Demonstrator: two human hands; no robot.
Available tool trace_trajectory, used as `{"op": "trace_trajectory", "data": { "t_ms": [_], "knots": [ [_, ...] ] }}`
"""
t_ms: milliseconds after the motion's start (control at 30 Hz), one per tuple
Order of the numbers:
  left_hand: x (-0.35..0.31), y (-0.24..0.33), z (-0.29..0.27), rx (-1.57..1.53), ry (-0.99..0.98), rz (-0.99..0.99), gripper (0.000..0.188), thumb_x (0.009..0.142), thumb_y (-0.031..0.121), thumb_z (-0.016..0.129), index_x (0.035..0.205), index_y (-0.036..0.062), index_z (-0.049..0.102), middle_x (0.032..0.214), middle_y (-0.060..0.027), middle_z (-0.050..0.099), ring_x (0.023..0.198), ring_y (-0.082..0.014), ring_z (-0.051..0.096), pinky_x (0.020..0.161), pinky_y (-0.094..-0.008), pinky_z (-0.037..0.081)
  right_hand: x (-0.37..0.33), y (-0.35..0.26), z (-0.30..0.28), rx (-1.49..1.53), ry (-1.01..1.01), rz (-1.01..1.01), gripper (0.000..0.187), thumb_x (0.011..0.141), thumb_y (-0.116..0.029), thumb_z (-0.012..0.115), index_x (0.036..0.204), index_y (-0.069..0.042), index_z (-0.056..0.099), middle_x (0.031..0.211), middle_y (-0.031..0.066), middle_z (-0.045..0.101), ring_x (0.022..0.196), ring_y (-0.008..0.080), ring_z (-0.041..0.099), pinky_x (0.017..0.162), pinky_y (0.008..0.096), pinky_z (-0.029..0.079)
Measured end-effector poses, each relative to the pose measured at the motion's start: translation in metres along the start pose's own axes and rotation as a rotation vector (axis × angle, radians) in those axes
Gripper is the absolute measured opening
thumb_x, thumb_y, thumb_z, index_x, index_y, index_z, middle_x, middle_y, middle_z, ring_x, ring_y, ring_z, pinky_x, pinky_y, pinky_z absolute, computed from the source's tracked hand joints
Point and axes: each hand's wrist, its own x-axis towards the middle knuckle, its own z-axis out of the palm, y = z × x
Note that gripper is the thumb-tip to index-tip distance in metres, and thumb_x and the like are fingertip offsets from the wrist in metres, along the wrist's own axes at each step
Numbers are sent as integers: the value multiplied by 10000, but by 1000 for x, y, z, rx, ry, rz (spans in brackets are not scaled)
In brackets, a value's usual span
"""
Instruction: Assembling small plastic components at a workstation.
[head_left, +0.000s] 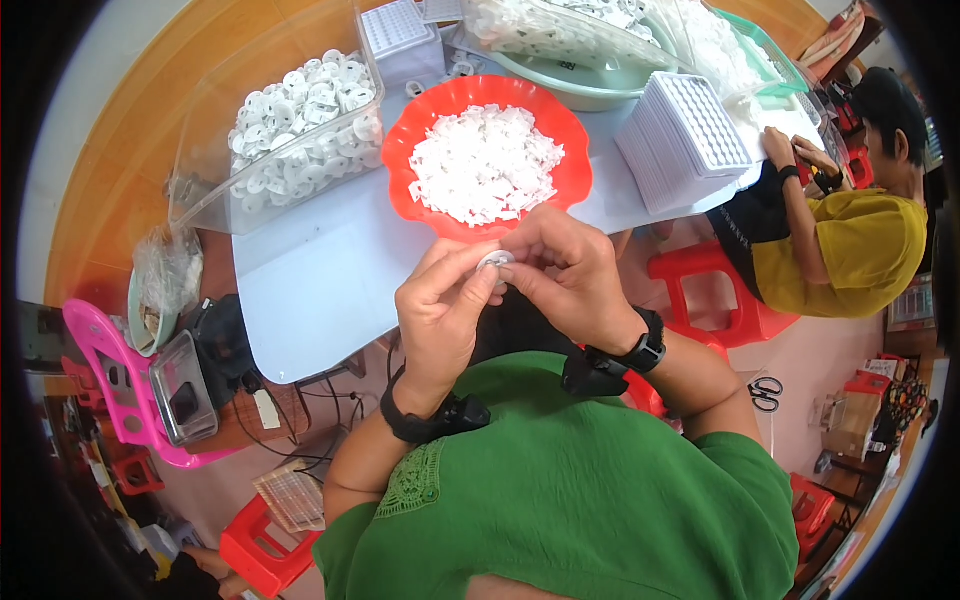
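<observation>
Between both hands, just off the near rim of a red scalloped bowl (398, 165), is a small round white plastic disc (496, 259). My left hand (440, 305) pinches it from the left with thumb and forefinger. From the other side, my right hand (575, 275) presses its thumb and fingers against the disc; whether it also has a smaller piece is hidden. A heap of tiny white plastic pieces (485, 165) fills the bowl. To the left, a clear plastic bin (215, 200) contains many white round discs (300, 125) like the one in my fingers.
White gridded trays (680, 145) stand stacked right of the bowl, with a smaller stack (405, 45) behind. A pale green basin (575, 88) stands at the back. At right, a person in yellow (850, 240) works beside a red stool (710, 295). Scissors (766, 394) hang lower right.
</observation>
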Motion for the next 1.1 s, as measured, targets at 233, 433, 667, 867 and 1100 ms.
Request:
{"op": "trace_trajectory", "data": {
  "t_ms": [233, 433, 667, 867, 1100],
  "knots": [
    [-3, -1, 2, 92, 16, 69, 177, 881, -39, 533, 1024, -71, 633, 887, -75, 569, 729, -133, 587, 629, -241, 498, 0, -1, 1, -148, 7, -105, 106, 778, 75, 626, 810, 20, 541, 725, 60, 580, 615, 97, 595, 497, 234, 453],
    [2, 3, -4, -234, -83, -128, 289, 941, 65, 488, 1206, -37, 543, 973, -80, 589, 807, -129, 589, 700, -257, 504, 6, -2, -12, 284, 26, 278, 82, 809, 11, 648, 840, 26, 573, 709, 46, 609, 607, 73, 582, 511, 219, 479],
    [2, -10, -10, -538, -283, -286, 357, 942, 86, 504, 1283, -18, 481, 1040, -86, 597, 847, -129, 584, 715, -259, 497, -5, -3, -11, 327, 18, 265, 96, 802, 3, 660, 873, 23, 598, 736, 45, 608, 598, 71, 574, 511, 222, 483],
    [3, -6, -10, -403, -275, -245, 302, 899, 52, 570, 1193, -13, 546, 951, -57, 614, 800, -105, 578, 688, -239, 493, -6, -6, -13, -557, 86, -525, 174, 705, 42, 667, 856, 6, 588, 791, 95, 565, 587, 209, 582, 494, 297, 467],
    [0, -7, -9, -297, -239, -193, 273, 860, 12, 613, 1131, -23, 595, 933, -68, 611, 726, -113, 587, 650, -233, 501, -9, -5, -11, -638, 5, -623, 248, 640, 67, 663, 862, 15, 564, 779, 113, 571, 610, 255, 585, 487, 332, 472]
  ]
}}
